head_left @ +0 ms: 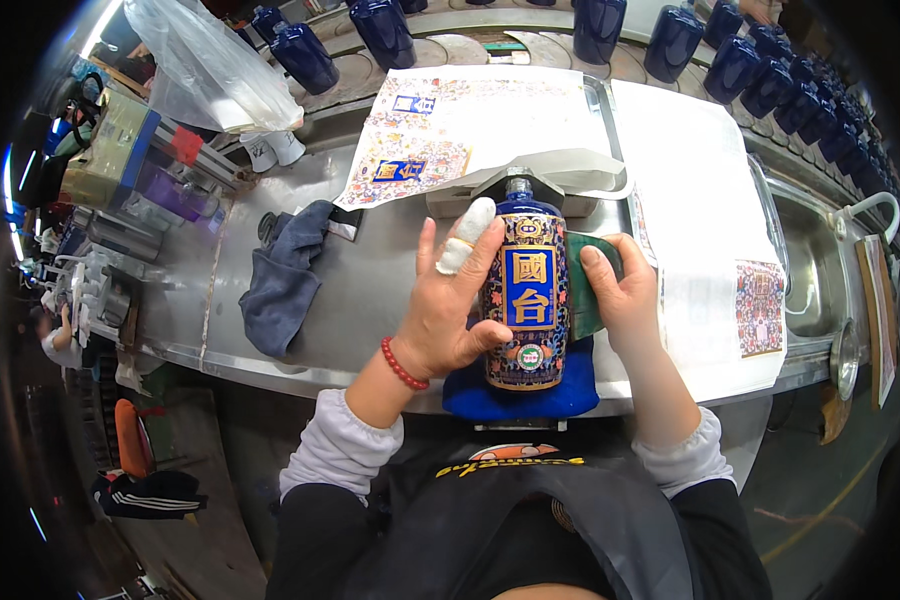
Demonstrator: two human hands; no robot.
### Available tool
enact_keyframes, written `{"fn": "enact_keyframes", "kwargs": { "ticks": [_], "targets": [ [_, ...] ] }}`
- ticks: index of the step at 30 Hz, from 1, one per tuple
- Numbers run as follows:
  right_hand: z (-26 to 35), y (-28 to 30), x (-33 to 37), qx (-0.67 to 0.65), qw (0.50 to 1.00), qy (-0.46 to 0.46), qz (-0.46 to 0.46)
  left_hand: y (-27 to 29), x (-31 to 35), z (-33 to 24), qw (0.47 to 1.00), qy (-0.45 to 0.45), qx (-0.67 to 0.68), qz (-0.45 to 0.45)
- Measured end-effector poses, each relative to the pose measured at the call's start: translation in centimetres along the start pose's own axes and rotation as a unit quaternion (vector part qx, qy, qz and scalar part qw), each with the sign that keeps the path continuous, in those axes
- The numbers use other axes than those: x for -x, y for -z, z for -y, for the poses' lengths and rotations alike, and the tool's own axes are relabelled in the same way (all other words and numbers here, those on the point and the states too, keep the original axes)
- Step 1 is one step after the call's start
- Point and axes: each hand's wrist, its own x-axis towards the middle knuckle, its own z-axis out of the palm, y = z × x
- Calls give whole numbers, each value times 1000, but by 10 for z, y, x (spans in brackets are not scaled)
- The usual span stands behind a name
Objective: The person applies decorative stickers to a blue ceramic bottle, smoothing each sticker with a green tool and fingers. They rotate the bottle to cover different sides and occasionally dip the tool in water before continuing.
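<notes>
A dark blue bottle (526, 375) with an ornate wraparound label lies neck away from me on a blue cushion (576, 385) at the bench's near edge. My left hand (435, 310) rests along its left side, fingers spread and thumb touching the label. One of its fingers wears a white cover (465, 238). In my right hand (620, 290), a flat green pad (588, 320) is pinched between thumb and fingers, against the bottle's right side. My hand hides part of the pad. Behind the neck stands a grey metal holder (560, 182).
Printed label sheets (510, 110) lie beyond the bottle, and another white stack (695, 220) lies to the right. A grey-blue cloth (285, 275) is on the metal bench at left. Several blue bottles (673, 45) line the far conveyor. A sink (810, 255) lies far right.
</notes>
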Motion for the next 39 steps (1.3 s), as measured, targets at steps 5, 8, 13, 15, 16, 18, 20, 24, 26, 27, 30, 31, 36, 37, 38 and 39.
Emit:
{"fn": "enact_keyframes", "kwargs": {
  "ticks": [5, 8, 13, 15, 16, 18, 20, 24, 26, 27, 30, 31, 36, 37, 38, 39],
  "targets": [
    [4, 5, 7, 40, 999, -1, -24, 14, -21, -13, 973, -148, -151, 91],
    [8, 7, 5, 52, 998, 29, -32, 18, -44, -3, 980, -140, -118, 77],
    [36, 1, -11, 171, 970, 174, -13, 19, -53, 21, 991, -105, -73, 48],
    [54, -3, -8, 362, 866, 345, -6, 16, -45, 24, 997, -54, -39, 27],
    [60, -5, -4, 369, 833, 411, 36, 13, -37, 23, 999, -24, -34, 16],
    [70, -7, 7, 297, 826, 449, 169, 4, -21, 18, 999, 20, 16, -40],
    [71, -6, 17, 168, 832, 443, 289, -3, -1, 12, 993, 72, 75, -61],
    [64, 1, 30, 331, 871, 352, 91, -19, 34, -4, 984, 98, 118, -94],
    [63, 6, 37, 270, 849, 403, 209, -21, 50, -13, 981, 105, 131, -95],
    [64, 7, 43, 216, 845, 395, 288, -20, 58, -18, 984, 102, 116, -83],
    [64, 13, 52, 138, 952, 178, 206, -27, 81, -41, 997, 48, 13, -55],
    [64, 14, 56, 90, 977, 128, 144, -32, 87, -49, 997, 44, -27, -51],
    [44, 7, 64, 38, 993, -3, 111, -49, 104, -60, 991, 78, -75, -82],
    [40, 5, 65, 38, 995, 9, 94, -50, 106, -60, 992, 74, -70, -76],
    [37, 5, 65, 52, 995, 6, 87, -51, 107, -60, 992, 74, -65, -75],
    [36, 4, 66, 66, 995, 4, 80, -50, 108, -60, 992, 79, -66, -67]
  ]
}}
